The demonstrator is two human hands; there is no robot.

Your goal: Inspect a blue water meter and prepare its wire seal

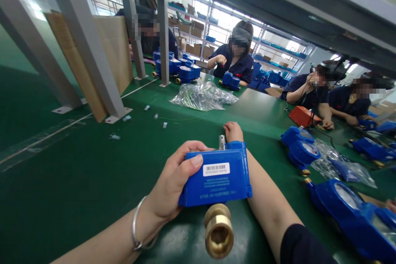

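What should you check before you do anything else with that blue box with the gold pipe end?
1. Left hand grips the blue water meter: ok, thumb on top beside the barcode label.
2. Right hand steadies the far end: cannot tell, its fingers are hidden behind the meter.
3. Brass fitting is free of the hands: ok.
4. Green bench beside the meter is bare: ok.
5. Other meters lie apart at the right: ok.

Meter [216, 177] btwn hands; plastic bags [202, 95] behind; more meters [349, 210] to right.
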